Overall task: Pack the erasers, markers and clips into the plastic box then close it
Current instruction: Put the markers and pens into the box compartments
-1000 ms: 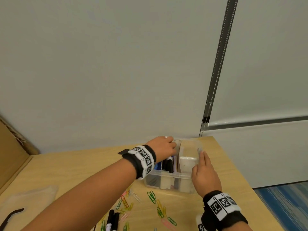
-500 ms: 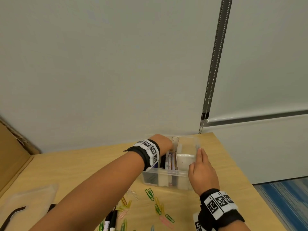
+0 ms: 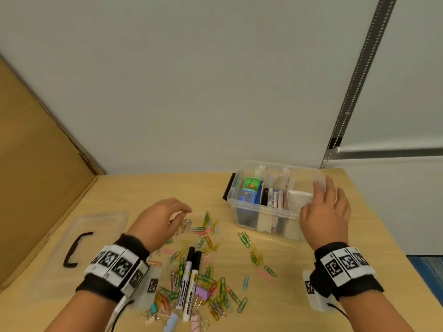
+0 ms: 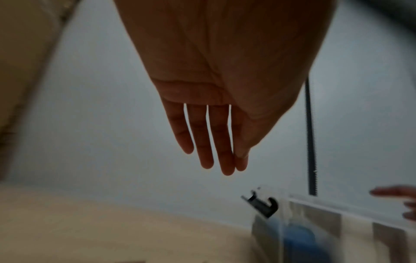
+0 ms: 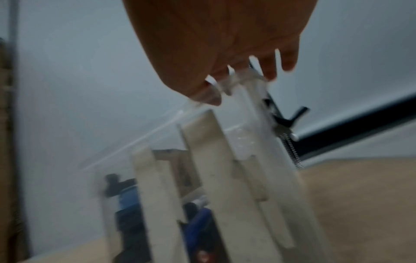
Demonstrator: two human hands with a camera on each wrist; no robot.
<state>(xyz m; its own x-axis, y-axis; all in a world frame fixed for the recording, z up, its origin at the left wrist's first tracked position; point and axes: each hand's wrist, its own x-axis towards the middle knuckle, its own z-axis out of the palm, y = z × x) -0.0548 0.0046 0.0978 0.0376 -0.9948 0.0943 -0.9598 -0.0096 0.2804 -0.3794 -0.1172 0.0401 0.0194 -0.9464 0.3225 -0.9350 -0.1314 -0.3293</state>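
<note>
The clear plastic box (image 3: 248, 220) stands open at the back right of the table, with dividers inside. Green and blue erasers (image 3: 250, 191) fill its left compartment and several markers (image 3: 272, 198) stand in the middle one. My right hand (image 3: 316, 195) rests on the box's right end with fingers straight; the right wrist view shows those fingertips (image 5: 269, 73) touching the rim. My left hand (image 3: 184, 213) hovers empty over the scattered paper clips (image 3: 207, 237), fingers relaxed (image 4: 226, 160). Two markers (image 3: 189, 281) lie among the clips.
The box's clear lid (image 3: 100, 224) with its black handle (image 3: 73, 251) lies at the left. Binder clips, one purple (image 3: 202, 292), sit near the front edge. A cardboard panel (image 3: 36, 176) borders the left side; a wall stands behind the table.
My left hand has come out of the box and moved back left to above the paper clips. My right hand stays at the box's right end. The view has tilted down.
</note>
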